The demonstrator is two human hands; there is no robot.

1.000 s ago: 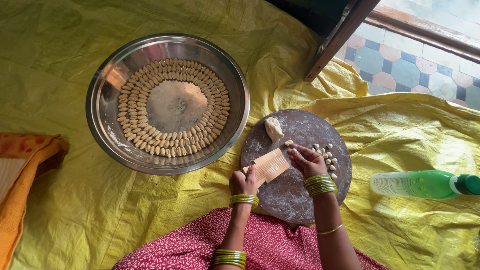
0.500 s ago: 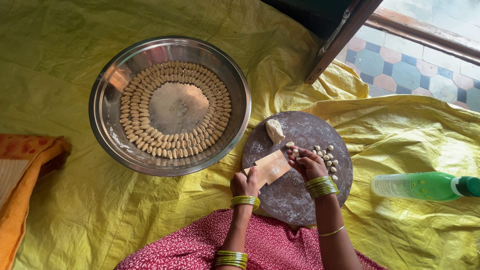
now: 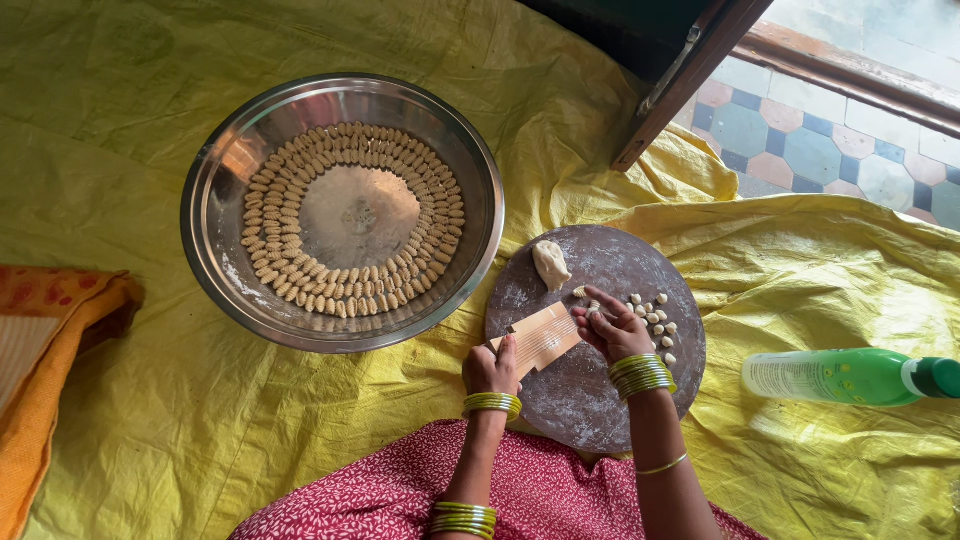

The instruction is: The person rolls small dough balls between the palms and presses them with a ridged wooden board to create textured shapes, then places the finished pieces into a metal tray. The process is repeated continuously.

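The steel bowl (image 3: 340, 210) sits well to the left of both hands, up and away from them, with ridged dough shells (image 3: 352, 220) arranged in rings on its floor. The left hand (image 3: 492, 368) has its grip clamped on the near end of the ridged wooden board (image 3: 540, 338). Just right of it, the right hand (image 3: 615, 328) presses fingertips together at the board's far edge (whatever lies under them is hidden). Small dough pieces (image 3: 655, 325) lie just beside that hand on the round rolling board (image 3: 590, 385). A green bottle (image 3: 850, 376) lies well right.
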